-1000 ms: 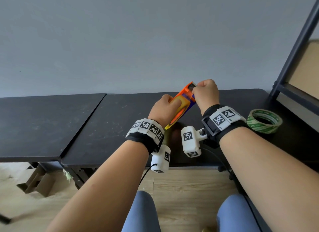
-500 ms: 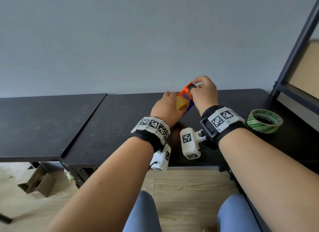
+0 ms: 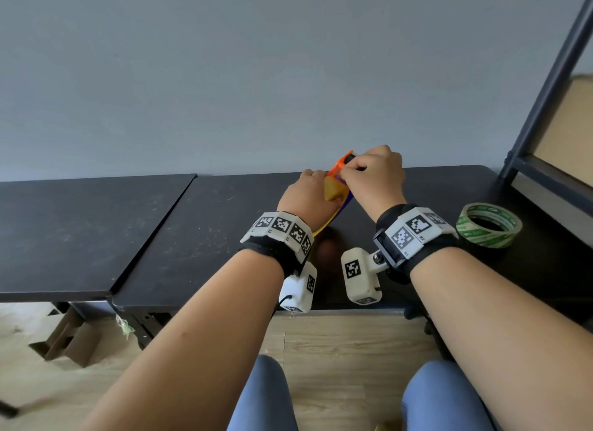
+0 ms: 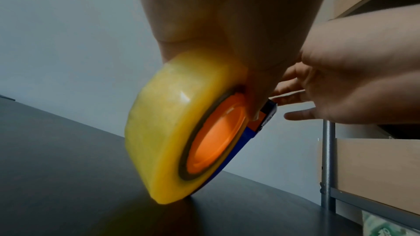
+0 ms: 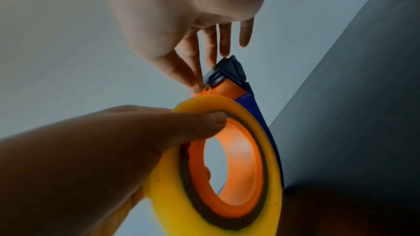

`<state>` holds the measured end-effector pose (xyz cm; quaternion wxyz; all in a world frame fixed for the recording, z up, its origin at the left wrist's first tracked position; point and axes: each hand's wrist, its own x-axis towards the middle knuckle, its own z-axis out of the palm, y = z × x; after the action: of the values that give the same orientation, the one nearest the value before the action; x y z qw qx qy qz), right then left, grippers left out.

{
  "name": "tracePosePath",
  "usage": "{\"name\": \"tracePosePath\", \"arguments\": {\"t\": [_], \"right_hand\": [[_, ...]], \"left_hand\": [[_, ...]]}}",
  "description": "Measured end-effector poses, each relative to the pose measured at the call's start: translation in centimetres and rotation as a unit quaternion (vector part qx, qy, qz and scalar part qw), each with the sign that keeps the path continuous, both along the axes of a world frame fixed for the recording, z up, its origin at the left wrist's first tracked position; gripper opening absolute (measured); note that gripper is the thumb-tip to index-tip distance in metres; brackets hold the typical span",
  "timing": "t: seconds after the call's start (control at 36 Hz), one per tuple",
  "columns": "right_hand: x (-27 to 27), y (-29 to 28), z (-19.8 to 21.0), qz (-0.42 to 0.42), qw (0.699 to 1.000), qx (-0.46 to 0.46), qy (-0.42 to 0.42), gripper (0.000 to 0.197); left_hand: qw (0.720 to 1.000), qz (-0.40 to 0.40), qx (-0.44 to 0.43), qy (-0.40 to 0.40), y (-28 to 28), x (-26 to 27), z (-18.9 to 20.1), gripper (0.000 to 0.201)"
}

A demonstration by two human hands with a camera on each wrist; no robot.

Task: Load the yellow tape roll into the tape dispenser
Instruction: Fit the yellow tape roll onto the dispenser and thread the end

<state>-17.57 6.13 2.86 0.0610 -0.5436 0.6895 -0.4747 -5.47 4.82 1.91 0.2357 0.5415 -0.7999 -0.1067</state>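
The yellow tape roll (image 3: 333, 191) sits on the orange hub (image 5: 254, 168) of the orange-and-blue tape dispenser (image 3: 342, 166), which stands tilted with the roll's lower edge (image 4: 172, 198) on the black table (image 3: 208, 238). My left hand (image 3: 317, 186) grips the roll, thumb (image 5: 193, 125) pressed on its side. My right hand (image 3: 348, 170) is at the dispenser's head; its thumb and forefinger (image 5: 188, 74) pinch the tape's loose end just below the dark cutter (image 5: 232, 71). In the left wrist view the roll (image 4: 168, 126) fills the middle and the blue side plate (image 4: 240, 143) shows behind it.
A green-printed tape roll (image 3: 489, 225) lies flat on the table at the right. A dark metal shelf frame (image 3: 545, 87) with a cardboard box (image 4: 375, 164) stands at the far right. A second black table (image 3: 80, 231) adjoins on the left.
Both hands carried the dispenser down and away from me until the roll met the table. The right hand shifted its fingers onto the head by the cutter.
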Motion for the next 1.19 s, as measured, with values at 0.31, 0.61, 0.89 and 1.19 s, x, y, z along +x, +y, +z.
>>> {"name": "tracePosePath", "arguments": {"t": [0.31, 0.61, 0.89, 1.19], "right_hand": [[-0.6, 0.1, 1.0, 0.000, 0.984, 0.069, -0.165, 0.010], [-0.8, 1.4, 2.2, 0.041, 0.966, 0.088, -0.241, 0.025], [-1.6, 1.1, 2.0, 0.076, 0.983, 0.073, -0.151, 0.017], [-2.1, -0.2, 0.2, -0.021, 0.998, 0.002, -0.052, 0.021]], "left_hand": [[1.000, -0.029, 0.005, 0.001, 0.2, 0.3, 0.1, 0.051], [1.000, -0.023, 0.002, 0.001, -0.3, 0.3, 0.1, 0.048], [1.000, -0.022, -0.013, -0.008, -0.4, -0.2, 0.0, 0.048], [0.999, -0.015, -0.033, -0.010, 0.0, -0.3, -0.4, 0.044]]}}
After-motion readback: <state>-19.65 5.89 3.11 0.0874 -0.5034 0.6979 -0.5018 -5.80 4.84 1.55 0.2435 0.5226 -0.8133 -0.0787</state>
